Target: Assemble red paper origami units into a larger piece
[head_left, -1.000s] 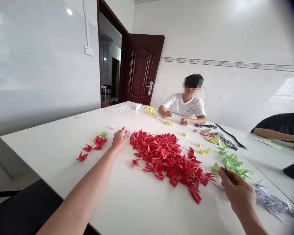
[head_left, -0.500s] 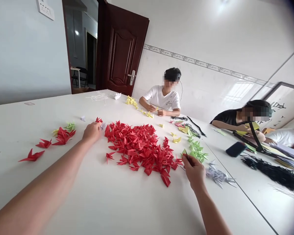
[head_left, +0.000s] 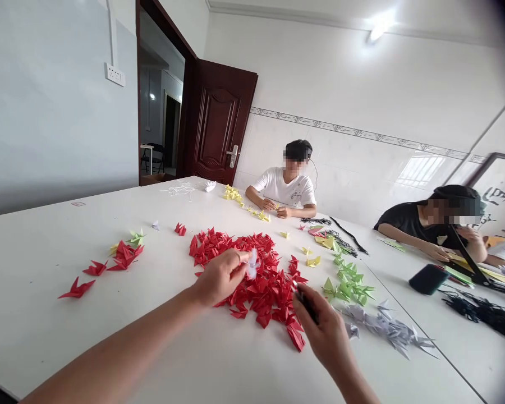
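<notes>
My left hand (head_left: pixel 223 275) pinches a pale lavender-white folded paper crane (head_left: pixel 252 264) by one side, over the heap of red paper cranes (head_left: pixel 263 306). In my right hand (head_left: pixel 324 325) is a small dark tool with a shiny tip (head_left: pixel 307 303); its exact kind is partly hidden by my fingers. That hand hovers at the right edge of the red heap. Beside it lie green paper cranes (head_left: pixel 353 280) and a group of pale lavender cranes (head_left: pixel 387 325).
Loose red cranes (head_left: pixel 76 288) lie at the left, with a green crane (head_left: pixel 136 238) nearby. A person in white (head_left: pixel 284 188) handles yellow cranes across the white table (head_left: pixel 109 348). On the right are a dark phone-like object (head_left: pixel 428 279), black cords (head_left: pixel 480 308) and another person (head_left: pixel 425 219).
My left hand has moved right from the heap's left side, carrying the lavender-white crane. My right hand has shifted slightly left and down with the dark tool. The view has tilted up.
</notes>
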{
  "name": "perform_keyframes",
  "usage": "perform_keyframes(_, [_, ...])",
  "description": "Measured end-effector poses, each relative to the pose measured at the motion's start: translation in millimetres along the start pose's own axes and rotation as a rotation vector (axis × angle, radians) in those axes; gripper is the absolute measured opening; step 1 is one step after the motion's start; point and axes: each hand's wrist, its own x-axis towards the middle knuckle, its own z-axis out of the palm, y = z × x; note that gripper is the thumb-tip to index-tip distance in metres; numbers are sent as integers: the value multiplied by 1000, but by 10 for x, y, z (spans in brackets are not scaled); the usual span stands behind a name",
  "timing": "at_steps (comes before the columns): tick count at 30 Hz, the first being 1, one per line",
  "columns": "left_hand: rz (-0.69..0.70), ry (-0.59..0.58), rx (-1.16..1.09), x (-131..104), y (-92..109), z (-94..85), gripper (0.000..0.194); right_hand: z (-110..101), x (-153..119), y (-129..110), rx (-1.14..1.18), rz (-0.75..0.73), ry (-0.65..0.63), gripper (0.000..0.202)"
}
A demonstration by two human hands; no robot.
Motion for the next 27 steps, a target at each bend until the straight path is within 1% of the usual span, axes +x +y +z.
perform_keyframes(2, [89, -55, -34, -45, 150, 50, 28, 68, -89, -131, 67, -69, -15, 32])
perform_keyframes(4, [125, -111, -58, -82, 232, 76, 33, 121, -158, -202, 126, -123, -43, 30])
perform_keyframes(6, [130, -147, -75, -104, 268, 85, 37, 145, -196, -228, 149, -181, -70, 29])
perform_keyframes(11, [199, -159, -99, -95, 300, 75, 42, 110, -196, -232, 85, -299, -67, 28])
perform_keyframes(15, [227, -176, -107, -84, 343, 65, 43, 83, -174, -242, 33, -305, -128, 28])
perform_keyframes(19, [218, -208, -116, -98, 372, 62, 42, 83, -150, -225, 1, -273, -209, 29])
perform_keyframes(27, [215, -216, -101, -103, 352, 70, 42, 76, -130, -213, 48, -199, -224, 29])
